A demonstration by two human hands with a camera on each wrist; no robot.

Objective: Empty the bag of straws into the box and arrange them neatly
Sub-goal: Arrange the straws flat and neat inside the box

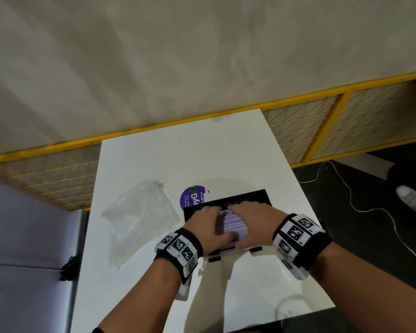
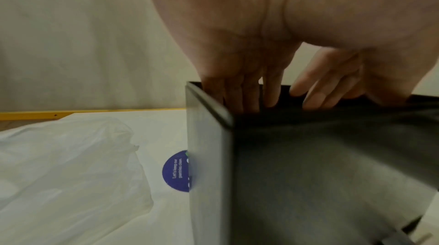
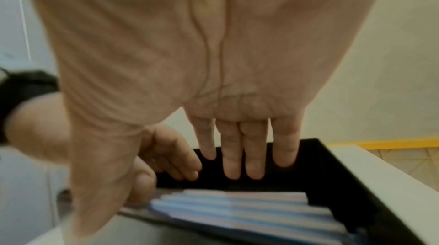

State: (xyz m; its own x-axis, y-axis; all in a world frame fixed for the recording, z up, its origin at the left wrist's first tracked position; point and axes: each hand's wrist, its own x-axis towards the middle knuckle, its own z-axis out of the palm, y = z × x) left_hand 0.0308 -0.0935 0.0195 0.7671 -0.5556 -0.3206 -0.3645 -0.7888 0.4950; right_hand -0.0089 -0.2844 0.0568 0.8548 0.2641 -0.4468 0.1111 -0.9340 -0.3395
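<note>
A black box (image 1: pixel 240 196) stands in the middle of the white table (image 1: pixel 154 155). Pink and blue straws (image 1: pixel 231 223) lie side by side in it, blurred. Both hands are over the box, fingers pointing away from me. My left hand (image 1: pixel 208 221) reaches its straight fingers (image 2: pixel 237 97) down inside the box's left wall (image 2: pixel 209 155). My right hand (image 1: pixel 249 216) holds its fingers (image 3: pixel 244 157) straight over the straws (image 3: pixel 249 211), inside the box (image 3: pixel 337 174). The clear plastic bag (image 1: pixel 139 217) lies crumpled and flat on the table to the left of the box, also seen as the bag (image 2: pixel 66 174) in the left wrist view.
A round purple sticker (image 1: pixel 192 197) is on the table, partly under the box. A yellow-framed mesh partition (image 1: pixel 305 131) runs behind the table. A grey seat (image 1: pixel 22 231) is on the left. On the dark floor to the right lie a white cable (image 1: pixel 360 207) and a person's shoe (image 1: pixel 413 200).
</note>
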